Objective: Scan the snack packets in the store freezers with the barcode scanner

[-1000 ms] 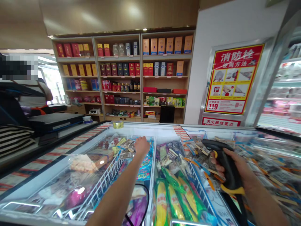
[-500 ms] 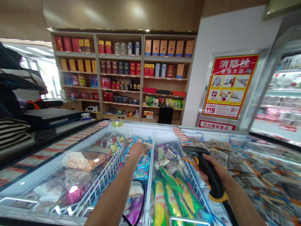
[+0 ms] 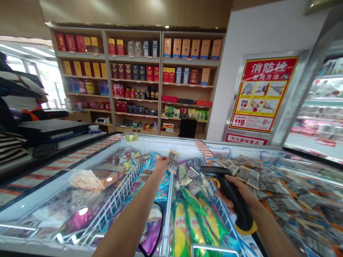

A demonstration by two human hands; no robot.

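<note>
Pinched in my left hand [image 3: 162, 165] is a small ice cream packet [image 3: 174, 161] with a pale, printed wrapper, raised above the freezer baskets. Blue ice cream packets [image 3: 162, 186] lie in the basket below that hand. My right hand [image 3: 245, 194] is wrapped round the grip of a black and yellow barcode scanner [image 3: 235, 200], its head pointing left over the corn-shaped packs' basket. Yellow and green corn-shaped packs [image 3: 180, 228] lie in the middle basket, below and left of the scanner. A black cable [image 3: 161, 225] loops near my left forearm.
White wire dividers [image 3: 118, 200] separate the freezer's sections. Many small packets [image 3: 289, 200] fill the right section. Glass covers [image 3: 53, 200] the left section. Shelves of boxes [image 3: 135, 73] and a red fire hydrant sign [image 3: 264, 94] stand behind. A person's striped clothing [image 3: 12, 151] shows at left.
My left hand has come up and right out of the blue packets, and a packet now shows clearly in its fingers. The scanner has moved slightly left, still in my right hand.
</note>
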